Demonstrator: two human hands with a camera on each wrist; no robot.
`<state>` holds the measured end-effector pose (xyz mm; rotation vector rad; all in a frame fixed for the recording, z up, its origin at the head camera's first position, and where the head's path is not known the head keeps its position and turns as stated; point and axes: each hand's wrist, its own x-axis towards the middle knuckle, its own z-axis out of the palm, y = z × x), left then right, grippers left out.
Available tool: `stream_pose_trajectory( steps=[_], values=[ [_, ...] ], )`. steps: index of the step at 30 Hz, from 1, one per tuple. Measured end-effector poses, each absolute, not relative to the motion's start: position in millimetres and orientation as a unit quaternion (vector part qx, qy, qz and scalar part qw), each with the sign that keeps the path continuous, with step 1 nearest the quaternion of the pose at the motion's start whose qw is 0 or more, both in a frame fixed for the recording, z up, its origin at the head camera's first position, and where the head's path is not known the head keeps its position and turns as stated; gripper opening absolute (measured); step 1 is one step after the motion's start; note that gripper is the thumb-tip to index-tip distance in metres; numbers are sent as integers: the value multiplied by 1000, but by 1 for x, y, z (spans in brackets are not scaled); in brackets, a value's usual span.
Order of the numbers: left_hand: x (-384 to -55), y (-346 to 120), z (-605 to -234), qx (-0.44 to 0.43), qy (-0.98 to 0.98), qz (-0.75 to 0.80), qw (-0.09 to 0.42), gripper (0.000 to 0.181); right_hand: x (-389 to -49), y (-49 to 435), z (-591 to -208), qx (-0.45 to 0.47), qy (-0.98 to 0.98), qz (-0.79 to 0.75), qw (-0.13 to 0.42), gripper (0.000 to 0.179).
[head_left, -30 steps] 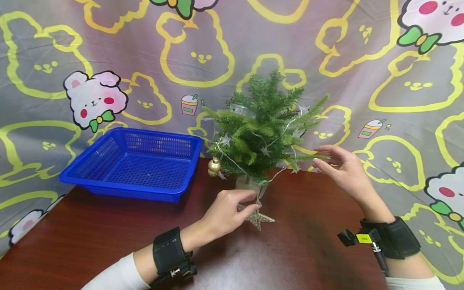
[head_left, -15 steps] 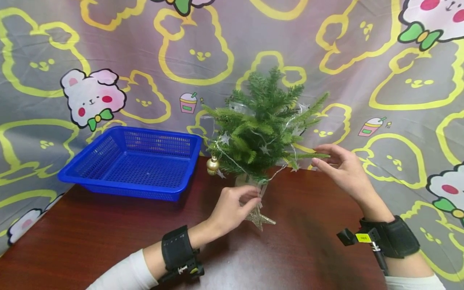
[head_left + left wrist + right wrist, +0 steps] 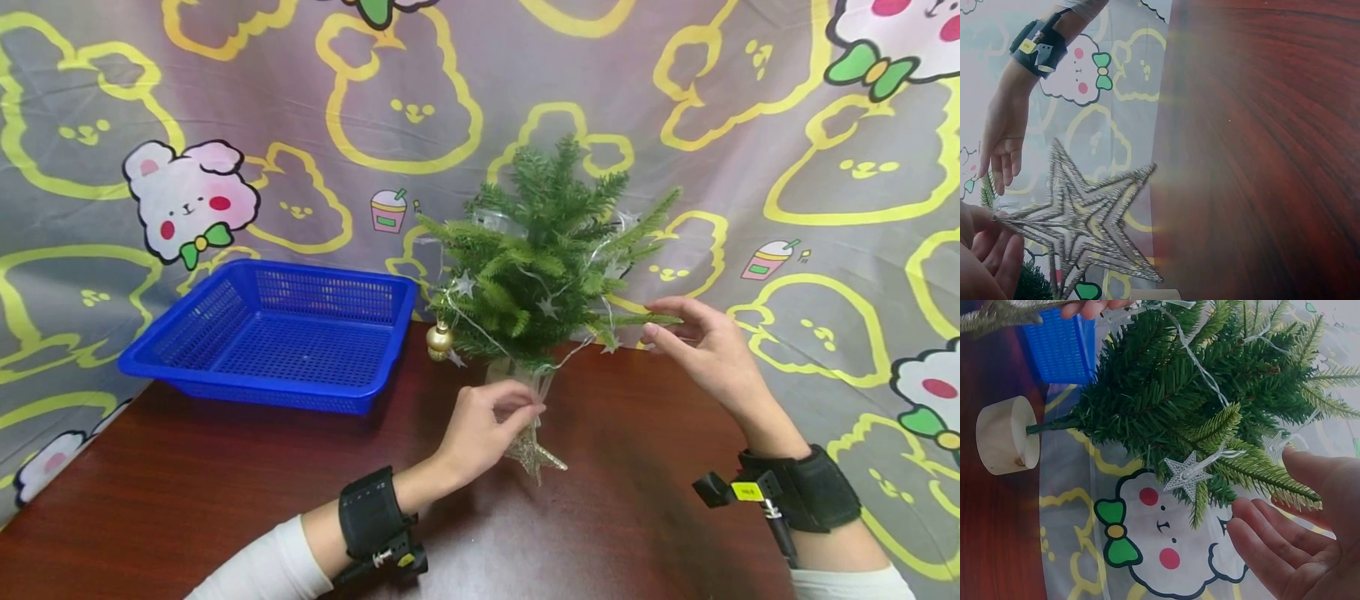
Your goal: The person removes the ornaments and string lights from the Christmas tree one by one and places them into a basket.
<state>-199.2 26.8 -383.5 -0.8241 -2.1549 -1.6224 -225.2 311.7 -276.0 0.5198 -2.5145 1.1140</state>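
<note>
In the head view a small artificial Christmas tree (image 3: pixel 551 258) stands on the table, hung with a clear string of star lights (image 3: pixel 1188 478) and a gold bauble (image 3: pixel 440 340). My left hand (image 3: pixel 483 429) pinches a glittery gold star ornament (image 3: pixel 536 458) near one end, in front of the tree's base. The left wrist view shows its nested wire outlines (image 3: pixel 1079 219) spread beyond the fingertips. At the tree's right side, my right hand (image 3: pixel 708 350) has its fingers loosely bent around a branch tip (image 3: pixel 1285 484), thumb apart from the fingers.
A blue perforated basket (image 3: pixel 262 387) sits left of the tree on the dark wooden table (image 3: pixel 637 508). The tree's trunk rises from a round wooden base (image 3: pixel 1007 437). Behind hangs a patterned cloth (image 3: pixel 405 75), close to the tree.
My left hand has shifted slightly right and up with the star ornament, which hangs at a changed angle. My right hand stays at the branch tip.
</note>
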Motion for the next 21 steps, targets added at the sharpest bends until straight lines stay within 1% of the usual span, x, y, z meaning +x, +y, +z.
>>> stream_pose_trajectory(
  steps=[6, 12, 21],
  values=[
    [-199, 25, -380, -292, -731, -587, 190, 8, -225, 311, -275, 186, -884, 392, 173, 30],
    [-198, 25, -377, -288, -713, -608, 196, 7, -225, 311, -276, 197, -888, 371, 186, 26],
    [-198, 27, -371, -299, -678, -624, 249, 8, -225, 310, -276, 199, -885, 376, 187, 25]
  ],
)
